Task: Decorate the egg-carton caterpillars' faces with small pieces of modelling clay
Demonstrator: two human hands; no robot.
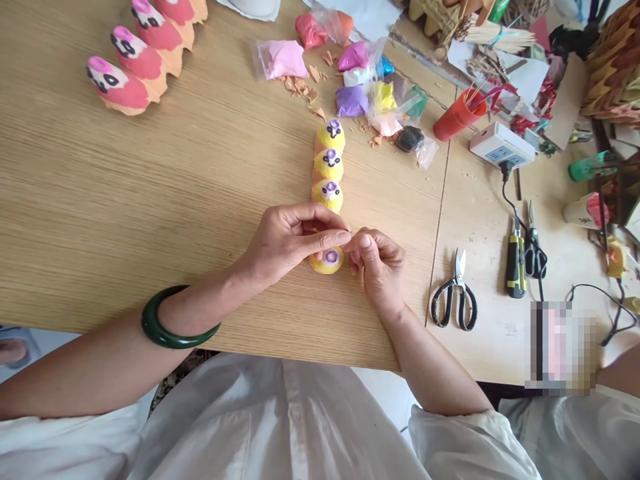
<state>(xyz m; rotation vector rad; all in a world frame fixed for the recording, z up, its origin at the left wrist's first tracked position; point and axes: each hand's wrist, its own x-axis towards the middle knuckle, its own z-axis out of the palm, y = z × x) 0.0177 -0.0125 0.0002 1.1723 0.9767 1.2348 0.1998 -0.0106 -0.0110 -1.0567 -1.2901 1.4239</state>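
Observation:
My left hand [295, 241], with a dark green bangle [167, 339] on its wrist, is pinched at the fingertips over a row of yellow clay-covered egg-carton cups [329, 167]. My right hand [381, 263] is closed too, thumb against the curled forefinger, its tips meeting the left ones. Whatever lies between the fingertips is too small to make out. Three yellow cups beyond my hands carry black eyes and purple rings. The nearest cup [326, 262] shows a purple ring on a pale patch; my left hand partly covers it.
Red-and-white decorated carton cups [135, 57] stand at the upper left. Bags of coloured clay [353, 100] lie beyond the row, with orange scraps around. To the right are black-handled scissors [455, 293], a cutter [515, 260], a power strip [503, 145] and a red cup [459, 115]. Another person sits at the right.

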